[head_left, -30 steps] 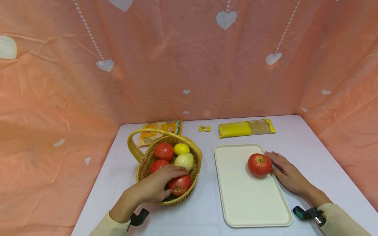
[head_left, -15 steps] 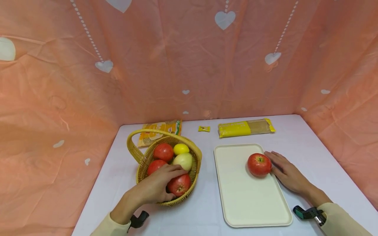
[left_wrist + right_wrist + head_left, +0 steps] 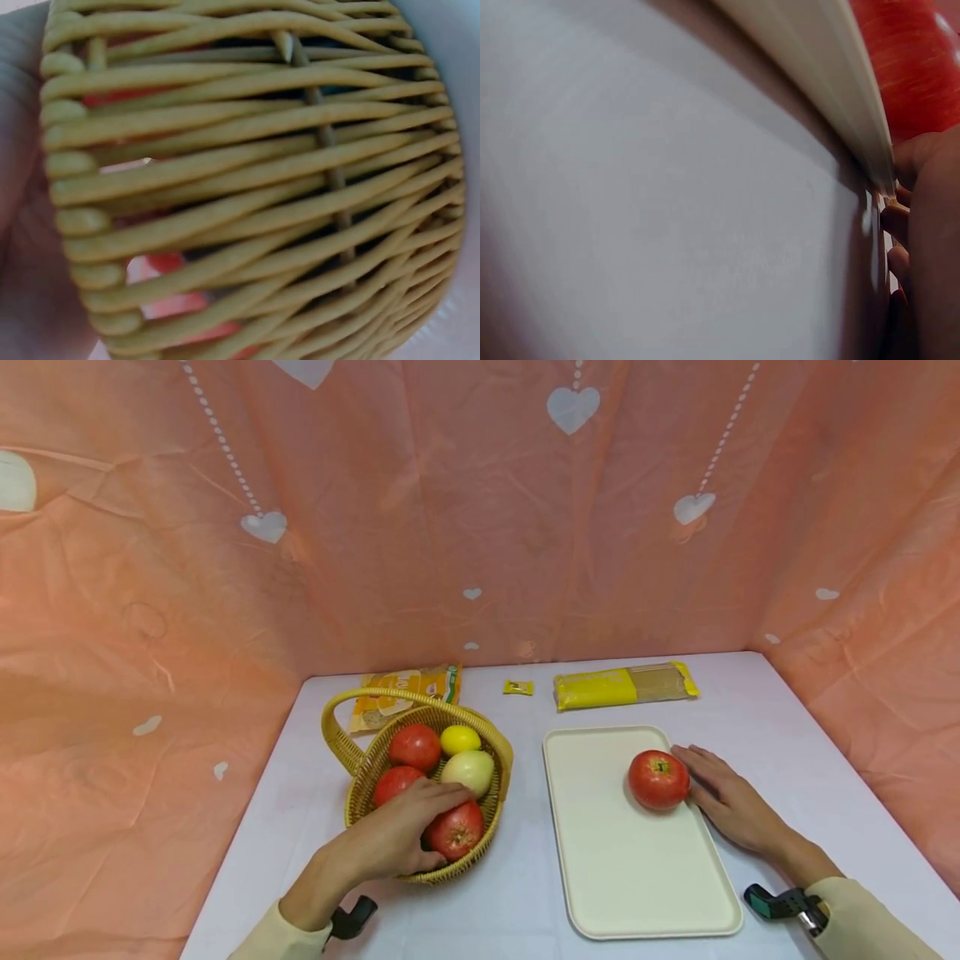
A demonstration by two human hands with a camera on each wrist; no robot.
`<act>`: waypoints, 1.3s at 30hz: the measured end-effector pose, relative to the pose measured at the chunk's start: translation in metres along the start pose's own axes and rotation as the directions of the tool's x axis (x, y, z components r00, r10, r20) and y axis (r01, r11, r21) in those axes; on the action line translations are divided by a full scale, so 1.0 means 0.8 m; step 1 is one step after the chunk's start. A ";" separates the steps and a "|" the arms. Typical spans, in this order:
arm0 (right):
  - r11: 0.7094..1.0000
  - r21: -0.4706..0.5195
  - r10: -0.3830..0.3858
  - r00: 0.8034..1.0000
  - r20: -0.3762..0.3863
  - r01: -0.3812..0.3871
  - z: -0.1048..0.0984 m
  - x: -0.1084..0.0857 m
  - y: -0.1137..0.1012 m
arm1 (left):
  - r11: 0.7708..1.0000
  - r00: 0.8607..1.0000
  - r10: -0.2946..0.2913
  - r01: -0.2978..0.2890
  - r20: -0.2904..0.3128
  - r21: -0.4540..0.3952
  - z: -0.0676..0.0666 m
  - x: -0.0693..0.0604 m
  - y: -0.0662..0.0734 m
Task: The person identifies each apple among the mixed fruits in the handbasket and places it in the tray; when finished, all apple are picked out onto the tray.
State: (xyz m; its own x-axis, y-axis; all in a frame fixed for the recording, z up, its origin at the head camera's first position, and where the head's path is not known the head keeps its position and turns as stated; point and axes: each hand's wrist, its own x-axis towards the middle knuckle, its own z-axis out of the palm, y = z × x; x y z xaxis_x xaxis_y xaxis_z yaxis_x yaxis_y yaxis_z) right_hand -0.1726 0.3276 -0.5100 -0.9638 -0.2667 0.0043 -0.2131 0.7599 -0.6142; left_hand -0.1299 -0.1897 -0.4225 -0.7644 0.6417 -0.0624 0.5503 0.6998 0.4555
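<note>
- Wicker of golden yellow makes the basket (image 3: 442, 873), which stands on the white worktop (image 3: 517, 877), at the person's left side; its tall handle leans toward the far left.
- Inside this basket, at the near right part, lies one red apple (image 3: 456, 832), and the left hand (image 3: 393, 833) grasps it: fingers bend over its top, thumb is at its near side.
- Behind this apple I see a pale green round fruit (image 3: 468, 773), a yellow lemon (image 3: 461, 740), and two more red fruits, one far (image 3: 415, 747) and one nearer (image 3: 396, 783), the nearer one partly covered by the hand.
- To the right of the basket, well apart from it, a cream tray (image 3: 630, 868) lies flat, and on its far right part sits a second apple (image 3: 656, 779), also red.
- The right hand (image 3: 731, 802) is relaxed, fingers stretched and not closed around anything; it rests at the right rim of the tray, just beside the second apple. Whether it touches this apple, I cannot tell surely.
- Along the back edge are an orange packet (image 3: 411, 679) behind the basket, a small yellow sachet (image 3: 518, 687), and a long yellow packet (image 3: 626, 686) behind the tray.
</note>
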 end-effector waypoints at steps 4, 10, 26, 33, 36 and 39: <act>1.000 -0.003 0.001 1.000 -0.002 -0.001 0.000 0.001 -0.001 | 0.998 0.998 -0.047 0.046 -0.034 -0.051 -0.002 -0.002 -0.002; 1.000 -0.001 0.004 1.000 -0.002 -0.004 0.000 -0.001 -0.002 | 0.990 0.981 -0.078 0.055 -0.180 -0.132 -0.007 -0.009 -0.008; 1.000 0.000 0.011 1.000 0.002 -0.011 0.001 0.000 -0.001 | 0.910 0.929 -0.111 -0.048 -0.354 -0.411 -0.027 -0.025 -0.012; 1.000 0.002 0.024 1.000 0.010 -0.024 0.001 -0.001 -0.001 | 0.863 0.929 -0.094 -0.103 -0.359 -0.495 -0.029 -0.028 -0.009; 1.000 0.006 0.025 1.000 0.011 -0.025 0.000 -0.001 -0.002 | 0.851 0.927 -0.077 -0.132 -0.368 -0.509 -0.029 -0.028 -0.005; 1.000 0.008 0.021 1.000 0.010 -0.021 0.000 -0.001 -0.002 | 0.829 0.927 -0.060 -0.160 -0.369 -0.536 -0.028 -0.028 0.001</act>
State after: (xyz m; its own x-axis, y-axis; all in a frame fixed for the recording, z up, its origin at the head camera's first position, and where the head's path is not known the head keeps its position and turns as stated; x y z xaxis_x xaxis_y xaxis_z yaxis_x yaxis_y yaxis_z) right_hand -0.1719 0.3264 -0.5088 -0.9663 -0.2569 -0.0164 -0.1916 0.7603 -0.6207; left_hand -0.1195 -0.2108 -0.4009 -0.8659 0.4374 0.2425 0.3983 0.3098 0.8634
